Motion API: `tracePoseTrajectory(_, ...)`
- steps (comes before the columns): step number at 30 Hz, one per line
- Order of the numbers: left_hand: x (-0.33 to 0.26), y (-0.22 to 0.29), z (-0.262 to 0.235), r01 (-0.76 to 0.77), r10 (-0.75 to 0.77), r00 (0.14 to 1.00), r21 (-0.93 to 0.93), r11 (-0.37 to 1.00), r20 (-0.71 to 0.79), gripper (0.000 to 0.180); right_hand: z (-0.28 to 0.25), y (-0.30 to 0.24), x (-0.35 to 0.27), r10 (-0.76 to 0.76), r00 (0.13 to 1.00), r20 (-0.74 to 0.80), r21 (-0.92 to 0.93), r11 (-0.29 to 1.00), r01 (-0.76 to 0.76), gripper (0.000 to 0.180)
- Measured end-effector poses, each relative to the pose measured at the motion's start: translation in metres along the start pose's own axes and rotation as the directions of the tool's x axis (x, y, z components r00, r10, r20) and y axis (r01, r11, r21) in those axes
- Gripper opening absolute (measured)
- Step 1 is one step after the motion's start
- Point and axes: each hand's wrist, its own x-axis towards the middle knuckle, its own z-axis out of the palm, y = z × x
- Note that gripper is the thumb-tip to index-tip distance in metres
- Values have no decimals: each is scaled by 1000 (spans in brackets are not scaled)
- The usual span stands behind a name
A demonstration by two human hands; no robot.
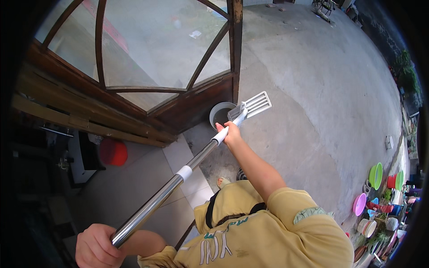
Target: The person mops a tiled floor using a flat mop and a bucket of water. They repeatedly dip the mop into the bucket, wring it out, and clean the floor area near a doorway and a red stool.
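A mop (199, 158) with a long silver pole and white collars slants across my body. At the lower left, my left hand (99, 245) is closed around the pole's near end. My right hand (229, 133), arm stretched forward, grips the white section just below the head. The mop head (258, 104) is a pale rectangular frame with long ribs. It is tilted and seems raised off the floor. Partly behind it and my right fingers, a round grey bucket (213, 117) stands at the foot of the door; its contents are hard to make out.
A brown wooden door (196, 100) with glass panes stands at the left. A red bucket (117, 152) is on the tiles indoors. Outside lies a concrete floor (304, 120). A green basin (376, 176), a pink basin (359, 204) and several pots line the right side.
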Motion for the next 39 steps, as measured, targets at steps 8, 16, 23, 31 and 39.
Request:
tracePoseTrajectory(8,-42,-88,-38,48,-2,985,266,963,-171,29,53,18,-30,-57,998,4,-129,990,57,19)
tracePoseTrajectory(16,-70,-123,-70,248,-170,945,270,930,-281,25,49,-12,12,-13,999,-29,-300,954,4,29)
tracePoseTrajectory(23,-146,-127,-105,588,-363,699,207,782,-616,25,3,-7,93,33,983,-179,-546,828,-128,38)
tracePoseTrajectory(31,-252,-73,-91,518,-173,55,-120,847,-983,23,-75,71,122,-172,958,-230,-922,353,-158,38)
tracePoseTrajectory(39,-274,-31,-97,304,14,136,55,951,-991,34,-97,86,80,304,878,-370,-589,654,-475,25)
